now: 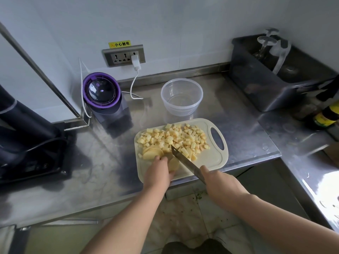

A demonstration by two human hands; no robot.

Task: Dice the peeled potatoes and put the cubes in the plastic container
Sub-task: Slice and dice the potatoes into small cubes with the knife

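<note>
Potato piece (173, 164) sits in the curled grip of the left hand (158, 172), while the right hand (219, 183) clasps the knife (184, 161).

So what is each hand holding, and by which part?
The right hand grips the long steel-bladed knife by its handle; the left hand holds the pale yellow peeled potato piece, curled over its top.

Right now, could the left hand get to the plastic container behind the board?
Probably yes. The container stands open just beyond the cutting board, and only the low pile of potato cubes lies between. But the left hand holds a potato piece and would have to let go first.
</note>
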